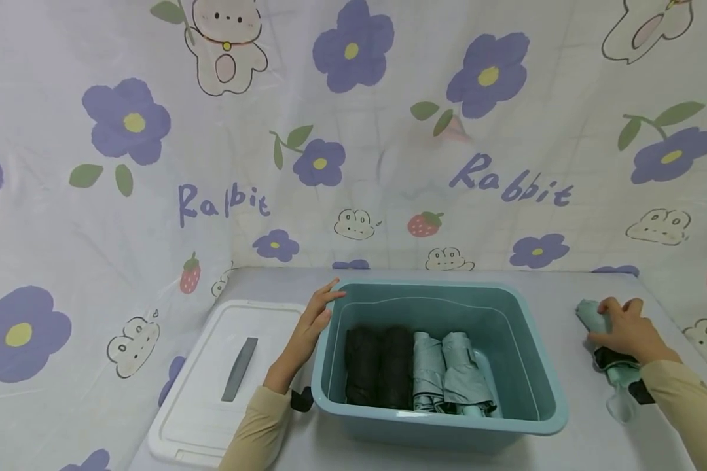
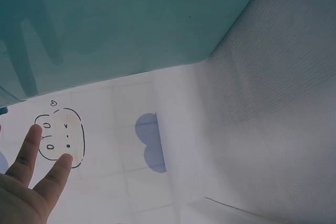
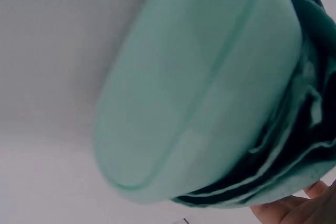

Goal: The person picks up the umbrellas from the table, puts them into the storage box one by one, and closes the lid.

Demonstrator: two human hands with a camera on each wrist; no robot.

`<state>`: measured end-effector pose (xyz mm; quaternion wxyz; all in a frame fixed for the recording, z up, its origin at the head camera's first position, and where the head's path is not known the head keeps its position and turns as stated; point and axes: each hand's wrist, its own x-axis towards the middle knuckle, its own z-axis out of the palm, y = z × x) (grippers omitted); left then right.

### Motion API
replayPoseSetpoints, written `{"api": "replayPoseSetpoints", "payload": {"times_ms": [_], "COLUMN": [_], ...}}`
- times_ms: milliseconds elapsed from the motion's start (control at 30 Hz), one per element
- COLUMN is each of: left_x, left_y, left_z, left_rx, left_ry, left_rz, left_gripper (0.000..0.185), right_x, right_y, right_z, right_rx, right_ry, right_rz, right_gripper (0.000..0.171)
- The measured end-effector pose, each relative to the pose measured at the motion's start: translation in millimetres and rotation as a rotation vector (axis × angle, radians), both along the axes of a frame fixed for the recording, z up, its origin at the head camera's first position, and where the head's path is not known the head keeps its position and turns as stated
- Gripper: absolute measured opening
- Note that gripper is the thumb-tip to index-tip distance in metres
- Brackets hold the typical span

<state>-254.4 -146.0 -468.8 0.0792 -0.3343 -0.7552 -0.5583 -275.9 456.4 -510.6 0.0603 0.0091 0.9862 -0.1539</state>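
At the right side of the table, my right hand (image 1: 633, 330) grips a folded light-green umbrella (image 1: 592, 316) with fingers curled over its fabric. Its smooth pale-green handle (image 3: 194, 93) fills much of the right wrist view, with dark-lined cloth folds beside it. My left hand (image 1: 306, 333) is at the left rim of a blue-green plastic tub (image 1: 442, 426), its fingers extended; contact is unclear. Inside the tub, two black folded bundles (image 1: 380, 366) lie side by side at the left. Two light-green folded umbrellas (image 1: 444, 366) lie next to them.
A white lid (image 1: 197, 392) with a grey handle (image 1: 239, 369) lies left of the tub. Behind the table hangs a printed curtain (image 1: 389, 176) with flowers and rabbits. Part of the tub floor shows right of the umbrellas.
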Motion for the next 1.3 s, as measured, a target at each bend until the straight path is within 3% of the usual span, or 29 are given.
{"api": "replayPoseSetpoints", "payload": {"times_ms": [200,400,733,967,1300], "left_x": [0.5,0.8,-1.1,0.8,-0.7], "left_y": [1,1,1,2,1], "left_z": [-0.2,2.7,1.3,-1.7,-0.8], "left_rx": [-0.005,-0.006,0.001,0.006,0.013], "left_ry": [0.003,0.012,0.032,0.017,0.006], "left_rz": [-0.004,-0.003,-0.014,-0.007,-0.017], "left_gripper": [0.038,0.037,0.037,0.037,0.038], "right_x": [3.0,5.7,8.8,11.4,14.6], "right_y": [-5,-16,-31,-42,-51], "right_z": [2.7,24.6,51.5,65.4,84.4], "right_rx": [0.028,0.033,0.040,0.059,0.061], "right_ry": [0.028,0.108,0.108,0.174,0.173], "right_rz": [0.016,0.045,-0.015,-0.019,-0.043], "right_gripper": [0.075,0.070,0.069,0.066,0.072]}}
